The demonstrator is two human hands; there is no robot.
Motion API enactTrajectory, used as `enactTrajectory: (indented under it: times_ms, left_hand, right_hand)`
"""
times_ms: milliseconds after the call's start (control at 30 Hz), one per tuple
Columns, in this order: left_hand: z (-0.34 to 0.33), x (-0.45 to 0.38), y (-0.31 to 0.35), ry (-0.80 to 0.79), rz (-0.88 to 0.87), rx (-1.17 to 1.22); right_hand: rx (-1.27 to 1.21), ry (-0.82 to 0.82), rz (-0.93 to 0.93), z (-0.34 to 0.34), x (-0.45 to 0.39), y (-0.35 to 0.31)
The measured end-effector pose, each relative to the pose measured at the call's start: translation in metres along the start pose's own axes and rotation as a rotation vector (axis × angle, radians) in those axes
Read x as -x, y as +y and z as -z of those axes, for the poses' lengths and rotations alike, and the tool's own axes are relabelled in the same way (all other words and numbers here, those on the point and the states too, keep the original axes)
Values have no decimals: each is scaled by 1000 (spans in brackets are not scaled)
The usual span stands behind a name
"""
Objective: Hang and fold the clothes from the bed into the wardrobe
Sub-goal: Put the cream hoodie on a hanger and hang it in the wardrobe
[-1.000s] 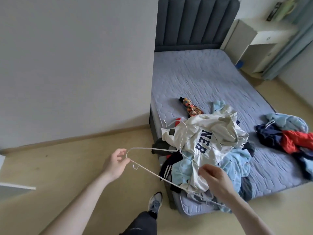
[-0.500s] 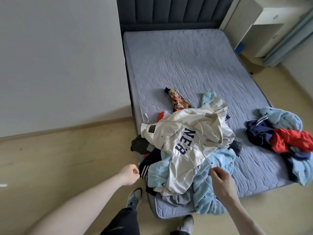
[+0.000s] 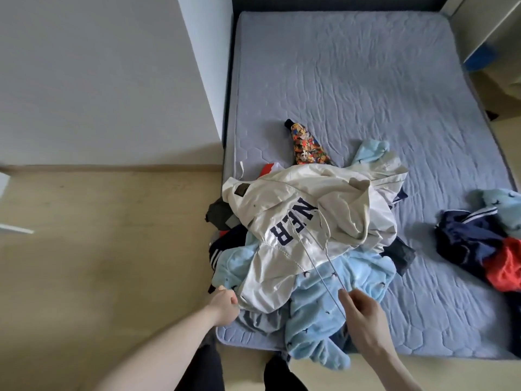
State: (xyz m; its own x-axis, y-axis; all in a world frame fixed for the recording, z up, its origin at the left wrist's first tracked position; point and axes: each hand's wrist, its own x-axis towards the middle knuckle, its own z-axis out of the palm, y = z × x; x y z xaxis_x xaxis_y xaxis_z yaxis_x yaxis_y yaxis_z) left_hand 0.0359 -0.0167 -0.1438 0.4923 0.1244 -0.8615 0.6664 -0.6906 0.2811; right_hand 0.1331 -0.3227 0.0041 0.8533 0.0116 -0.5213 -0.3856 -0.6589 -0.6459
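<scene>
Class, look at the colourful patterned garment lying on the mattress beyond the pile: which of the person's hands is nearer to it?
Neither clearly. The left hand is at the pile's near-left edge, the right hand, holding the wire hanger, at its near-right; the patterned garment lies beyond both.

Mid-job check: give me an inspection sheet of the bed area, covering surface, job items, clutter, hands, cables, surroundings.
Surface: grey quilted mattress, far half bare.
Job's things: cream jacket with dark lettering tops the near pile; light blue fleece garment under it; white wire hanger lies across the jacket.
Clutter: patterned orange item beyond the pile; second heap of navy, red and blue clothes at the right edge.
Hands: left hand pinches the jacket's near hem; right hand holds the hanger's near end.
Cables: nothing seen.
Surroundings: white wall left of the bed; beige floor; wardrobe not in view.
</scene>
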Motion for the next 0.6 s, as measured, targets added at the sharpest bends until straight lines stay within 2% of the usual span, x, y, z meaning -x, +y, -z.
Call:
enactTrajectory:
  times_ms: [167, 333, 467, 533, 600]
  left_hand:
    - [-38, -40, 29, -34, 73, 47]
    - [-70, -92, 27, -31, 129, 60]
    - [-85, -122, 29, -10, 207, 190]
    - [-89, -124, 30, 28, 240, 277]
    - [-92, -117, 28, 140, 223, 397]
  right_hand:
    - [-30, -20, -21, 14, -40, 40]
    - [-50, -61, -34, 5, -68, 80]
    - [-78, -65, -65, -9, -80, 104]
    - [-74, -62, -70, -15, -79, 110]
    - [-58, -49, -88, -17, -75, 115]
